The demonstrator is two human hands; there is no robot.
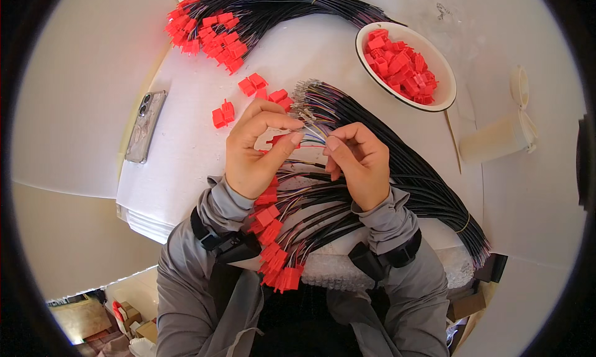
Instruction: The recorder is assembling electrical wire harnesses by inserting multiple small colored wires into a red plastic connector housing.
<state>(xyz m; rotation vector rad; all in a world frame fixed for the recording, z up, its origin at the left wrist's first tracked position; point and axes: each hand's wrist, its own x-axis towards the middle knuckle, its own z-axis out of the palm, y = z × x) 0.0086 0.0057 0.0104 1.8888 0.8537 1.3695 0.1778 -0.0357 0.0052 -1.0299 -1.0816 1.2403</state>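
Observation:
My right hand (363,165) is closed in a pinch on the thin coloured wires (313,138) at the end of a black-sheathed cable. My left hand (257,147) is to its left, thumb and forefinger nearly together at the end of a white wire. A red plastic connector (274,140) shows partly behind my left fingers, with coloured wires running from it toward my right hand. Just beyond lies a bundle of black cables (397,143) with bare metal terminals (305,91). Nearer me, several cables end in fitted red connectors (270,233).
A white bowl (442,99) of red connectors stands at the back right. Loose red connectors (252,84) lie beyond my left hand. Another connector-tipped cable bundle (279,3) lies at the back. A phone (146,127) is at left, a lidded cream container (493,137) at right, bubble wrap (338,271) at the front edge.

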